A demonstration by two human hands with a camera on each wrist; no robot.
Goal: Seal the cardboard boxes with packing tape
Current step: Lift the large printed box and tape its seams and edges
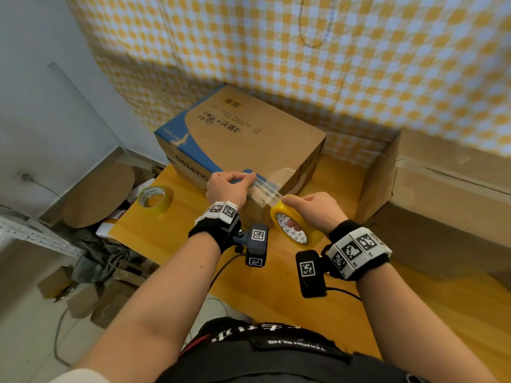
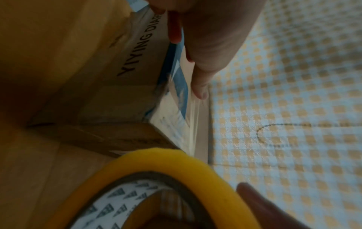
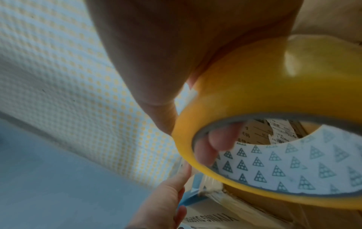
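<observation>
Head view | left hand [image 1: 227,189] pinches tape strip [image 1: 266,187] end | right hand [image 1: 313,210] grips yellow tape roll [image 1: 293,223]

- The left hand [image 2: 207,35] pinches the clear tape strip [image 2: 192,124] over the cardboard box [image 2: 135,51].
- The yellow tape roll [image 2: 176,167] fills the bottom edge, blurred.
- Checked cloth [image 2: 293,93] lies behind.

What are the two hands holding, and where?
Right hand grips the tape roll through its hole; left hand pinches the pulled-out tape strip's end.
</observation>
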